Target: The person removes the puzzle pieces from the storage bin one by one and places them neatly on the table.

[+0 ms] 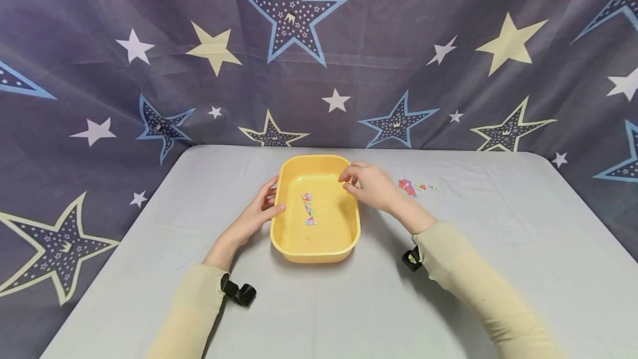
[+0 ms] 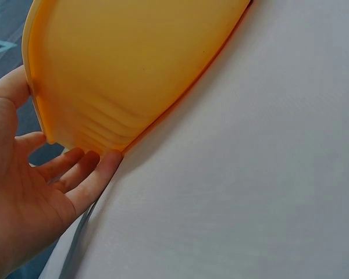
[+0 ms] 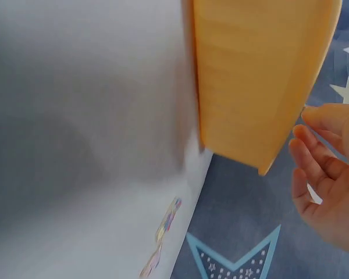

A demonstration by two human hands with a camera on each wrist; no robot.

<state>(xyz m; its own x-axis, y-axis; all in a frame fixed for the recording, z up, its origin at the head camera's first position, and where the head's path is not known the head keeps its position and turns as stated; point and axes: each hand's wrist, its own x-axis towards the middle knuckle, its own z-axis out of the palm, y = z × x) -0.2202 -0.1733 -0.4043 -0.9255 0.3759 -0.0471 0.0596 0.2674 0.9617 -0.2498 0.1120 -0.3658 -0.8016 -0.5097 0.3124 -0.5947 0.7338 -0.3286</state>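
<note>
A yellow plastic tub point(image 1: 315, 256) stands on the table, with several small colourful printed pieces point(image 1: 308, 209) in a line on its floor. My left hand point(image 1: 259, 212) grips the tub's left side, the thumb over the rim and the fingers spread along the outer wall point(image 2: 134, 64). Over the right rim, near the far corner, is my right hand point(image 1: 369, 184). Its fingers are loosely bent, their tips just inside the rim in the head view, and nothing shows between them. In the right wrist view those fingertips point(image 3: 302, 132) are close beside the rim.
More small printed pieces point(image 1: 407, 187) lie on the grey table point(image 1: 319, 314), right of the tub beyond my right hand. A dark star-patterned cloth point(image 1: 319, 87) hangs behind the table's far edge. Black wrist cameras point(image 1: 239, 292) sit below both forearms.
</note>
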